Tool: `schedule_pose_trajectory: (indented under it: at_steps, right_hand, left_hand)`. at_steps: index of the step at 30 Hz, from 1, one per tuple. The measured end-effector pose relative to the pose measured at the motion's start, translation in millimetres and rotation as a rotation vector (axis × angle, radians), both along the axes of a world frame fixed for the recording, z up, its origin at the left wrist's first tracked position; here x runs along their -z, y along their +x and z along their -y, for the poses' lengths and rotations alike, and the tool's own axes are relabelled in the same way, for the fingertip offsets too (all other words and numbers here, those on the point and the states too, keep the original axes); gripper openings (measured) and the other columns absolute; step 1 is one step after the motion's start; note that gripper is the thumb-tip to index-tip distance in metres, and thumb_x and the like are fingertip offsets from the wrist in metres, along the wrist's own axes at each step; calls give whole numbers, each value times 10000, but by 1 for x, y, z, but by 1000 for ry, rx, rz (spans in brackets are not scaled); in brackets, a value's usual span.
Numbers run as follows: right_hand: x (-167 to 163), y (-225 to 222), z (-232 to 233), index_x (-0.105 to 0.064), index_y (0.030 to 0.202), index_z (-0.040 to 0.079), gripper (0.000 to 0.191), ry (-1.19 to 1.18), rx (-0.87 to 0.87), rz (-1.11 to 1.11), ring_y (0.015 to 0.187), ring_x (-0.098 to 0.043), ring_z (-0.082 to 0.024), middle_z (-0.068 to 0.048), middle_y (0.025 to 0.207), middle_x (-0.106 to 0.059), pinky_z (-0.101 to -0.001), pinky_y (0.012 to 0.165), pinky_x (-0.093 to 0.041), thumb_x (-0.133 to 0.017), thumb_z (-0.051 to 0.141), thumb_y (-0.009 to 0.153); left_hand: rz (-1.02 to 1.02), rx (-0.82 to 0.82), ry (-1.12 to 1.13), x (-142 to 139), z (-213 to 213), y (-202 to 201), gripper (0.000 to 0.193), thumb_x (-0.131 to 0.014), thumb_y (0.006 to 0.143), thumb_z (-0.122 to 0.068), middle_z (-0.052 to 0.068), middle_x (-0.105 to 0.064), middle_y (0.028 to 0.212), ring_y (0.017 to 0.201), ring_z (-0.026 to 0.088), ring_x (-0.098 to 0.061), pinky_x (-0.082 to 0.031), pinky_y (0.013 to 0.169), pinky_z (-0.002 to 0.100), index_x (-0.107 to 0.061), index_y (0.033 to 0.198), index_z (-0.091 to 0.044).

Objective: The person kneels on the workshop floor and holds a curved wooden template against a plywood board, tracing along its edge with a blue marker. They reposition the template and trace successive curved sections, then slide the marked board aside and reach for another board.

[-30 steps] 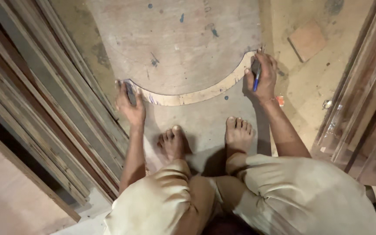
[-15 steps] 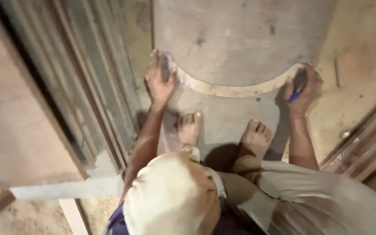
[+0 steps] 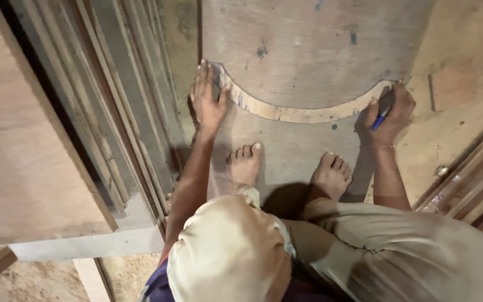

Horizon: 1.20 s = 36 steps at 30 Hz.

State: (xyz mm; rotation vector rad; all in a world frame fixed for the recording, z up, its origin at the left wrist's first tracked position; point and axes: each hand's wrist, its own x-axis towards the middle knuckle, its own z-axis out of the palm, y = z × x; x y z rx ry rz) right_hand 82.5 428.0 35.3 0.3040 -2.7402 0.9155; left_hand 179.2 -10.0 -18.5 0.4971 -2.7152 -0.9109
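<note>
Wooden curved template (image 3: pixel 303 113) pinned by flat left hand (image 3: pixel 208 100); right hand (image 3: pixel 389 114) fingers grip blue pen (image 3: pixel 379 120).

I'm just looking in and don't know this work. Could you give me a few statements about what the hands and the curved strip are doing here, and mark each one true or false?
1. The left hand lies flat on one end of the curved strip. True.
2. The right hand holds a hammer. False: it holds a blue pen at the strip's other end.
3. The strip lies on a plywood sheet. True.
4. The person wears shoes. False: both feet are bare, on the sheet below the strip.
5. The strip is straight. False: it bows in an arc toward the feet.
</note>
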Motion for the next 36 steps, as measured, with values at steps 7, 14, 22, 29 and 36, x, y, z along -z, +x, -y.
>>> schedule_pose_trajectory:
  at_steps: [7,14,22,29,36]
  right_hand:
    - [-1,-8,-9,-535,1459,-14,563,61,-6,-20,1255,-536,-438,-254,1353,-606,-536,1108,-432,-686,213,967]
    - [-2,-5,-17,-544,1451,-11,553,-11,3,5,1297,-515,-428,-243,1400,-600,-521,1141,-442,-718,203,972]
    - [4,-9,-23,-538,1459,-44,617,19,-14,23,1283,-505,-425,-246,1456,-586,-509,1131,-446,-743,240,952]
    - [2,-10,-20,-541,1462,-39,619,36,-25,21,1279,-506,-426,-249,1454,-591,-505,1137,-438,-744,263,962]
    - [-5,-7,-12,-515,1488,-51,647,-3,-3,38,1272,-492,-427,-261,1382,-589,-512,1135,-427,-729,287,980]
  left_hand:
    - [-33,56,31,8,2,-1,726,-753,1012,-368,152,-411,1652,1541,357,-406,-344,1269,509,-442,1585,-48]
    - [-12,31,32,2,-11,-5,699,-748,985,-283,187,-398,1652,1541,381,-374,-286,1241,563,-459,1558,-7]
    - [1,18,13,-2,-12,-5,663,-751,985,-283,190,-412,1647,1537,381,-391,-287,1253,530,-500,1525,10]
    - [10,3,8,-3,-12,-8,685,-742,976,-321,199,-410,1635,1518,384,-393,-289,1243,523,-500,1514,27]
    - [1,0,-11,-6,-14,-7,668,-733,993,-330,189,-411,1640,1523,375,-401,-308,1242,510,-503,1514,20]
